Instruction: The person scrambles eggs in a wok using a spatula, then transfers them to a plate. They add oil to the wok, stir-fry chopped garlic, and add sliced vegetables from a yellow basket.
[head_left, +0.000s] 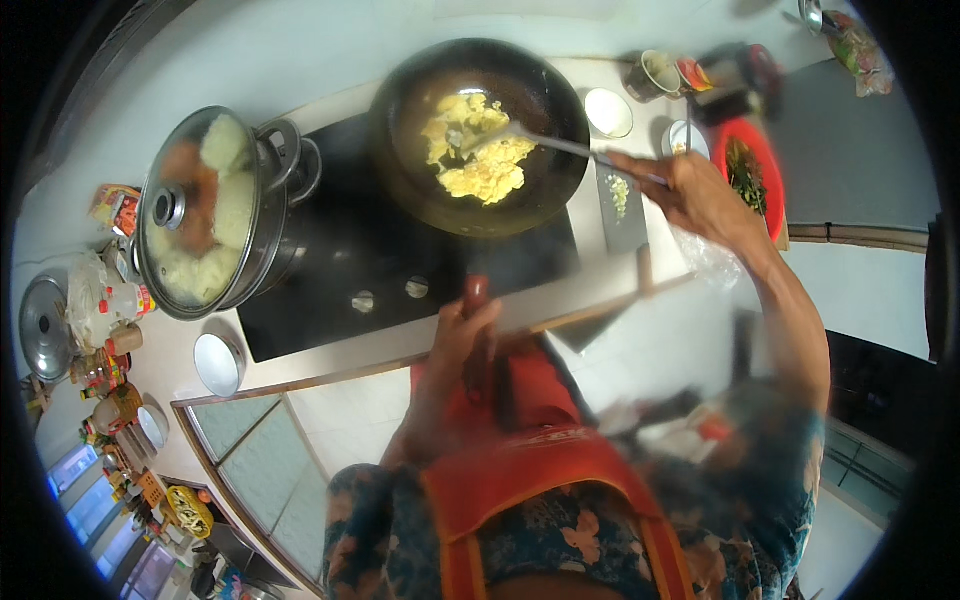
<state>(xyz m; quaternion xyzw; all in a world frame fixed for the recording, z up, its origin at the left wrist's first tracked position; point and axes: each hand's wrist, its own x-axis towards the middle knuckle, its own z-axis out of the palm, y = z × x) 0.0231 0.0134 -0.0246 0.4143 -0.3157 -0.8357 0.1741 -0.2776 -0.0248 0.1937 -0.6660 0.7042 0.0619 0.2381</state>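
Observation:
A dark wok (555, 112) stands on the black cooktop (337, 247), with cooked yellow scrambled egg (487, 169) in two joined clumps inside. My right hand (686, 187) is closed around the handle of a metal spatula (559, 144), whose blade touches the egg. At the near side of the cooktop, my left hand (463, 330) grips the wok's reddish-brown handle (476, 292). Chopped pale pieces (618, 196), perhaps garlic, lie on the flat blade of a cleaver (626, 225) to the wok's right.
A lidded steamer pot (274, 217) with pale food stands left. White bowls (217, 365) (609, 112) flank the cooktop. A red basin (772, 187) of leafy greens (745, 176) sits right, near a plastic bag (705, 259). Bottles and jars (124, 339) crowd the far left. Steam blurs parts of the view.

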